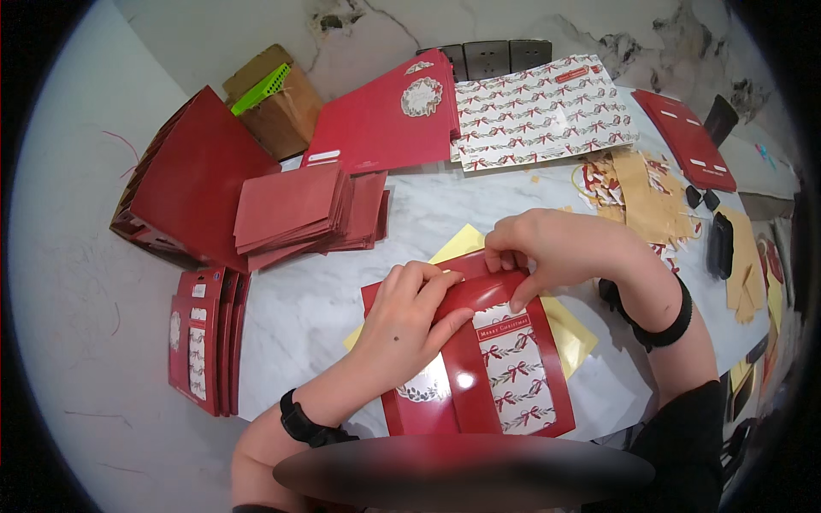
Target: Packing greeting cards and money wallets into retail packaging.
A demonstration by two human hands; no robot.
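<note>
A glossy red card folder [471, 397] lies before me, with cut-out windows that show patterned paper [519, 378] with bows and garlands. Its top part curves up in a fold between my hands. My left hand [407, 320] rests over the upper left of the folder, fingers and thumb gripping the fold. At the top edge, my right hand [545, 256] pinches the red card between thumb and curled fingers. Yellow paper sheets [574, 336] stick out from beneath the folder. A blurred dark oval hides the folder's bottom edge.
Red envelopes [288, 208] lie stacked at left, beside a large red box [199, 173] and finished-looking red packs [202, 346]. Red sheets [378, 122] and patterned sheets [545, 118] lie at the back. Paper scraps [648, 192] and a black tape-like object [720, 247] lie right.
</note>
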